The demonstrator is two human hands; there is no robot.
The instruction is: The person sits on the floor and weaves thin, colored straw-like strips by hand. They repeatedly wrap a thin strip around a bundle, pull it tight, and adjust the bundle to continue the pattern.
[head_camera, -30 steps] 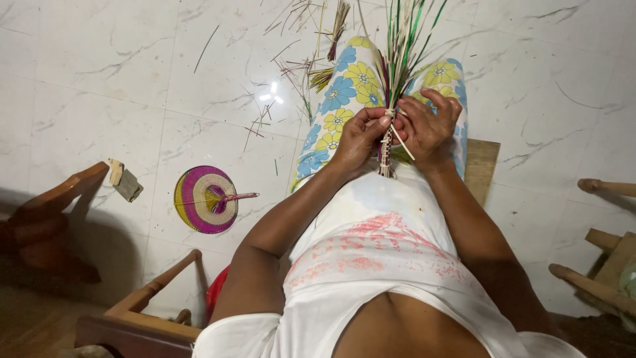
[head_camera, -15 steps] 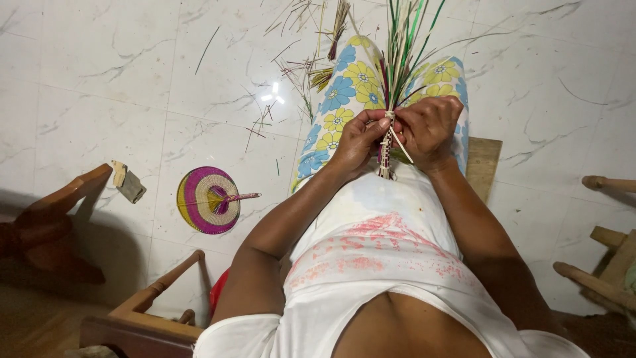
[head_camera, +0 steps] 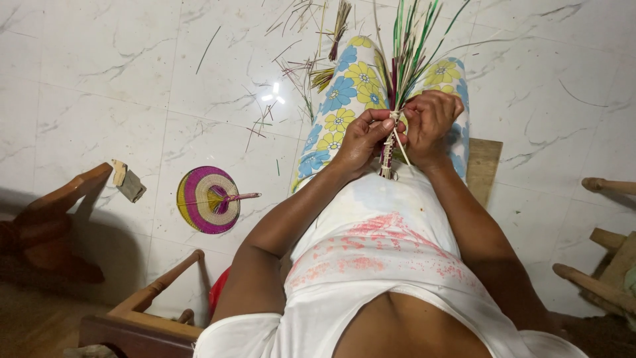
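I hold a bundle of long green, pale and purple grass stalks (head_camera: 412, 46) upright over my lap. My left hand (head_camera: 361, 137) pinches the bundle at its bound stem (head_camera: 387, 161), fingers closed on it. My right hand (head_camera: 432, 119) grips the same stalks from the other side, and a pale strip runs between the two hands. The stalks fan out above my knees, which are covered by flower-print cloth (head_camera: 344, 93).
A round woven fan (head_camera: 207, 199) in purple, yellow and cream lies on the white marble floor at left. Loose stalks (head_camera: 318, 73) are scattered beyond my knees. Wooden chair parts stand at left (head_camera: 59, 199), bottom left (head_camera: 149, 305) and right (head_camera: 609, 265). A small block (head_camera: 128, 182) lies nearby.
Both hands stay on the bundle with only slight finger movement around the pale strip. The view has shifted a little.
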